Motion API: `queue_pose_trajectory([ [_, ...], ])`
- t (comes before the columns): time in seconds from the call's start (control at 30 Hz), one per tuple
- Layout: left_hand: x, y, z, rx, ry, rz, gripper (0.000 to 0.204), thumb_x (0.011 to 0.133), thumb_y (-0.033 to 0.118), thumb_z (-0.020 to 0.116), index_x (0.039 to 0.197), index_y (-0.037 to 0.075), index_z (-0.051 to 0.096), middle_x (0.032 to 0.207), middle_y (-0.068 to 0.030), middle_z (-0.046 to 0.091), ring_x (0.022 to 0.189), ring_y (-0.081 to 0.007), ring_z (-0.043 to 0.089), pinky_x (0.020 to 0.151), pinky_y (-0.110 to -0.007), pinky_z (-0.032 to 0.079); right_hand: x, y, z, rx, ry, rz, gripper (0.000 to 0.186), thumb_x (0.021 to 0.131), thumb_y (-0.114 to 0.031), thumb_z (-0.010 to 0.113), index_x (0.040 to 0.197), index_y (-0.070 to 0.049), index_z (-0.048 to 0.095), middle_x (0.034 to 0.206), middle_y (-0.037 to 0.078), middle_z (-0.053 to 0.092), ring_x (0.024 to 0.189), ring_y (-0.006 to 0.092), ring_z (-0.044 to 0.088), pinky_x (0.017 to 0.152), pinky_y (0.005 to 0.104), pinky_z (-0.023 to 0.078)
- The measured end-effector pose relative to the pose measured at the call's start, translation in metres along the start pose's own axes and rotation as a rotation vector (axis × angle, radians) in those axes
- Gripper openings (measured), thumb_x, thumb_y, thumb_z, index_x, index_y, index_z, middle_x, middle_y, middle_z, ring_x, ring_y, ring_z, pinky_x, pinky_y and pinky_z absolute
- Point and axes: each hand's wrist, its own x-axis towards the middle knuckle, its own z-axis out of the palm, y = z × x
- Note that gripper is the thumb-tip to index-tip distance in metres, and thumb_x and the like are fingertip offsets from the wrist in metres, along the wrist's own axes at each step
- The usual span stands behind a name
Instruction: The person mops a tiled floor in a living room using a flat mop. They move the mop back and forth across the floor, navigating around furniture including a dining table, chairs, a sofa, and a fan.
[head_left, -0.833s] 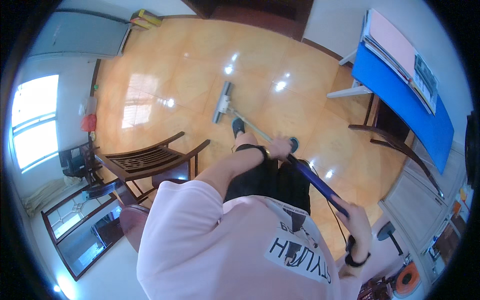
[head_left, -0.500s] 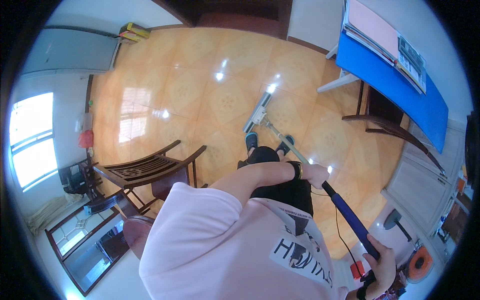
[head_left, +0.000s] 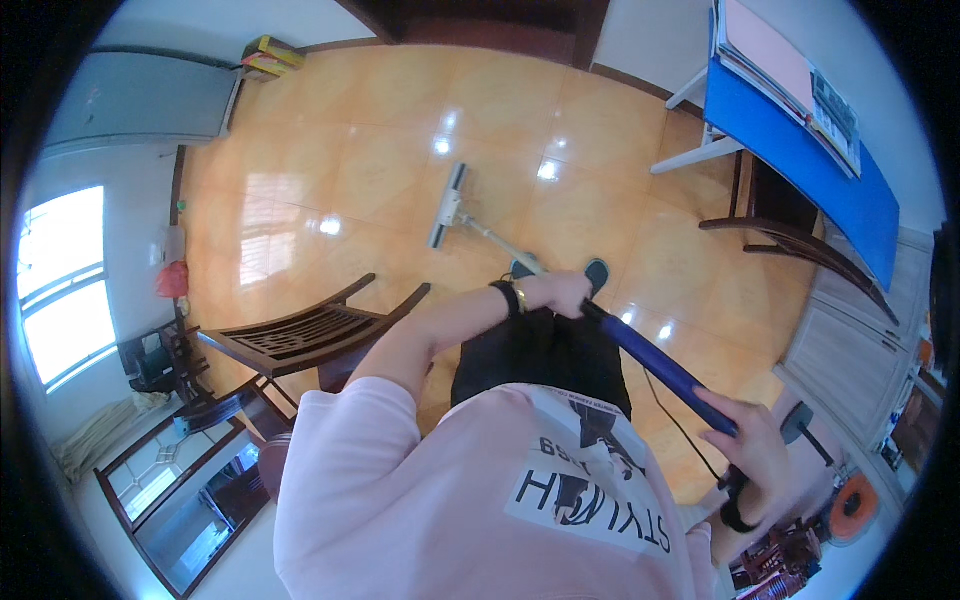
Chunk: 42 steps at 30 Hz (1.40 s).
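My left hand (head_left: 568, 293) is wrapped round the upper part of a long mop (head_left: 515, 250), where its pale pole meets the blue handle (head_left: 645, 352). My right hand (head_left: 745, 440) holds the end of that blue handle, lower right of my left hand. The mop's grey-and-white bar head (head_left: 448, 205) lies on the glossy beige tiled floor (head_left: 380, 170), ahead of my feet and a little to the left. My dark shoes (head_left: 597, 275) stand beside the pole, partly hidden by my hands and legs.
A wooden chair (head_left: 290, 338) is close on my left. On my right stand a blue-topped table (head_left: 860, 230) with papers (head_left: 760, 60) and another chair (head_left: 760, 230) under it. A cabinet (head_left: 840, 350) is at right, boxes (head_left: 272, 58) by the far wall, a red bag (head_left: 171, 280) at left.
The mop head swung right and toward my feet half a second ago, and is now back to the left and farther forward. My hands have moved with the handle, keeping their grip.
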Motion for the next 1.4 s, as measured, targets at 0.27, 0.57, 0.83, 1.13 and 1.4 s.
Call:
queue_pose_trajectory([
  [0.27,-0.13,-0.165,0.017,0.009,0.144,-0.342,0.018,0.068,0.022,0.065,0.078,0.009,0.07,0.078,-0.0186,0.067,0.076,-0.0357,0.066,0.068,-0.043,0.052,0.139,-0.059,0.103,-0.044,-0.068,-0.354,0.051,0.077,-0.009,0.07,0.126,-0.013,0.058,0.086,0.022,0.065,0.08,0.0381,0.063,0.072,0.0424,0.05],
  [0.57,-0.169,-0.178,0.08,0.084,0.516,-0.609,0.057,0.066,0.019,0.077,0.118,0.013,0.056,0.109,-0.018,0.06,0.096,-0.0377,0.061,0.087,-0.043,0.05,0.164,-0.063,0.15,-0.202,-0.098,-0.47,0.052,0.078,-0.009,0.067,0.129,-0.011,0.055,0.076,0.02,0.063,0.071,0.0374,0.062,0.067,0.0453,0.051],
  [0.83,-0.114,-0.142,0.124,-0.466,0.908,-0.842,0.072,0.066,-0.001,0.073,0.131,0.017,0.047,0.126,-0.0234,0.047,0.112,-0.0442,0.049,0.095,-0.048,0.044,0.127,-0.016,0.128,-0.345,-0.069,-0.497,0.053,0.083,-0.012,0.062,0.134,-0.01,0.049,0.075,0.018,0.061,0.069,0.0344,0.063,0.062,0.0428,0.053],
  [1.13,0.066,0.02,0.117,0.146,0.624,-0.661,0.043,0.074,0.018,0.071,0.117,0.025,0.065,0.143,-0.0159,0.041,0.134,-0.0417,0.034,0.11,-0.047,0.033,0.042,0.169,0.009,-0.345,0.034,-0.367,0.05,0.082,-0.014,0.065,0.131,-0.017,0.054,0.074,0.018,0.059,0.071,0.0362,0.062,0.064,0.0443,0.05],
  [1.4,0.271,0.184,0.135,0.237,0.232,-0.186,0.034,0.07,0.015,0.071,0.103,0.021,0.073,0.145,-0.0128,0.039,0.138,-0.038,0.029,0.112,-0.05,0.027,-0.11,0.323,-0.095,-0.229,0.184,-0.004,0.054,0.074,-0.007,0.07,0.127,-0.013,0.058,0.081,0.023,0.063,0.075,0.0389,0.063,0.067,0.0443,0.049],
])
